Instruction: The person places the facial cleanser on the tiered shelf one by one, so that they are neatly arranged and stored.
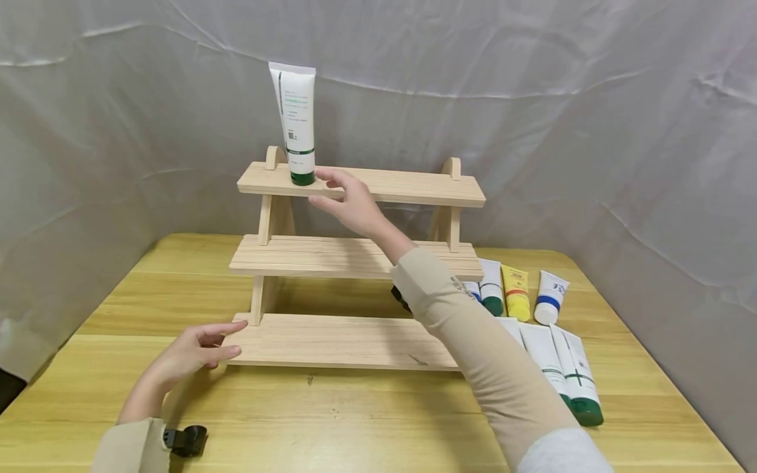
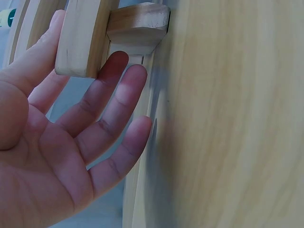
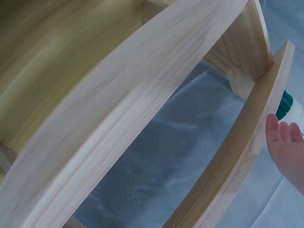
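Note:
A white tube with a dark green cap (image 1: 299, 125) stands cap-down near the left end of the top board of a three-tier wooden display shelf (image 1: 355, 255). Beside that cap is my right hand (image 1: 351, 202), fingers loosely extended, fingertips right at the cap and thumb in front of the board's edge. In the right wrist view the fingers (image 3: 285, 132) show near the green cap (image 3: 284, 105). My left hand (image 1: 189, 355) holds the left end of the bottom board (image 1: 343, 338). From the left wrist view, its thumb lies over the board end (image 2: 80, 42), other fingers reaching beneath.
Right of the shelf, several tubes lie on the wooden table (image 1: 319, 420): a yellow one (image 1: 516, 292), a white one with a blue band (image 1: 551, 295), and green-capped white ones (image 1: 576, 374). Grey cloth (image 1: 532, 131) hangs behind. My right sleeve (image 1: 473, 348) crosses the shelf's right side.

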Available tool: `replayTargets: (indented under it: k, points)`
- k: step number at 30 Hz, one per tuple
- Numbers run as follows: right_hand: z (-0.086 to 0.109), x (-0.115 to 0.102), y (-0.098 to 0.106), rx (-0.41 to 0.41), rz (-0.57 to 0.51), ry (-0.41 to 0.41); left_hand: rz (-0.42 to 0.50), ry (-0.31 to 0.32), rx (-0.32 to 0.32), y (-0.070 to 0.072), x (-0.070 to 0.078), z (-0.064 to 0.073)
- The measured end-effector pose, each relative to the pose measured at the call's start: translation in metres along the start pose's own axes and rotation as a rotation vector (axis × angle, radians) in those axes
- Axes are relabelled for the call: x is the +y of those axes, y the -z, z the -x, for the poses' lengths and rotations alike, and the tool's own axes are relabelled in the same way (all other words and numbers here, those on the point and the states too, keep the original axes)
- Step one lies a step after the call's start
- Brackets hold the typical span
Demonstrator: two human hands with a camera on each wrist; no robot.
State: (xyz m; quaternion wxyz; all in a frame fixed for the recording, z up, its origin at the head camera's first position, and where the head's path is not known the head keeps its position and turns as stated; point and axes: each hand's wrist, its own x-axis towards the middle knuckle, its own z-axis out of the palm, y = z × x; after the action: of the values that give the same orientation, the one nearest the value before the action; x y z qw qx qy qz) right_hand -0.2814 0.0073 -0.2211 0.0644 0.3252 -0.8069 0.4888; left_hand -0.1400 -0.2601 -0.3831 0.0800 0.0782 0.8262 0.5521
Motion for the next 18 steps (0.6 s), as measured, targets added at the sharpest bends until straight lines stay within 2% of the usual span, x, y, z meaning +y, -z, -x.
replayTargets:
  k: [4,10,18]
  points:
    - [0.006,0.002,0.002,0.012,-0.043,0.023,0.001,-0.006,0.002,0.0,0.0,0.0]
    - [0.016,0.009,0.009,0.044,-0.082,0.01,0.003,-0.01,0.001,0.0,0.001,0.0]
    - [0.032,0.015,0.02,0.143,-0.146,0.015,-0.024,-0.006,-0.007,-0.001,0.0,0.001]
